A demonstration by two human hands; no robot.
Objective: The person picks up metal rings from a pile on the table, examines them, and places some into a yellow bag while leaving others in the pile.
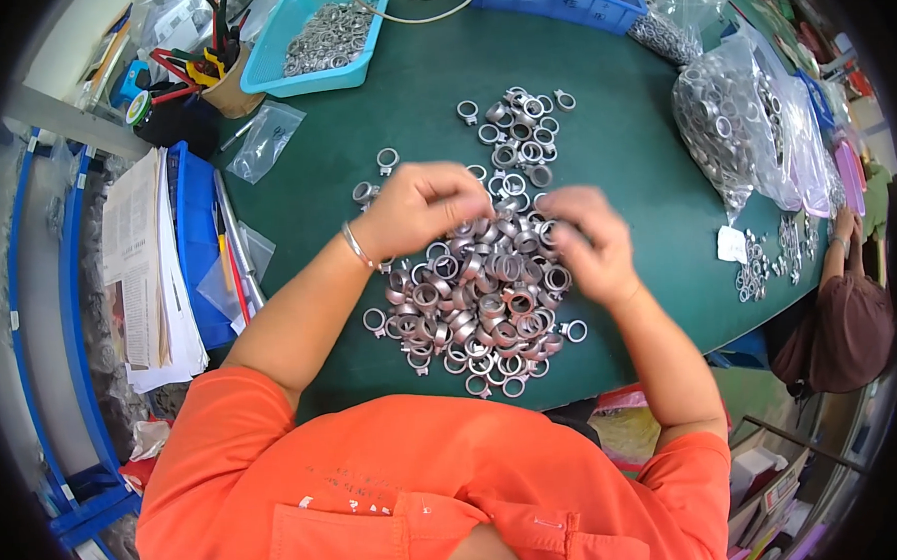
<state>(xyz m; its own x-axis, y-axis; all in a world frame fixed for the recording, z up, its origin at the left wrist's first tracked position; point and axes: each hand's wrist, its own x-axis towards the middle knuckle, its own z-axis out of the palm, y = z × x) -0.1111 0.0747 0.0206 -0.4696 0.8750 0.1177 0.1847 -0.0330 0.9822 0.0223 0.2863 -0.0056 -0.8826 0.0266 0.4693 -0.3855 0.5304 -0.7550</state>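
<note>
A large heap of grey metal rings (489, 298), each with a small lug, lies on the green table in front of me. My left hand (427, 206) is over the heap's far left edge, its thumb and fingers pressed together. Whatever is between those fingertips, if anything, is too small to make out. At the heap's far right side is my right hand (595, 244), slightly blurred, with its thumb and curled fingers apart and no held ring visible. Beyond my hands lies a smaller group of similar metal rings (522, 132).
A turquoise basket (305, 86) and a blue bin (557, 3) of metal parts stand at the back. Bagged rings (727, 123) lie right. Papers (146, 263) and a blue tray (199, 261) are left, near a tool holder (230, 87). Another person (841, 328) sits at right.
</note>
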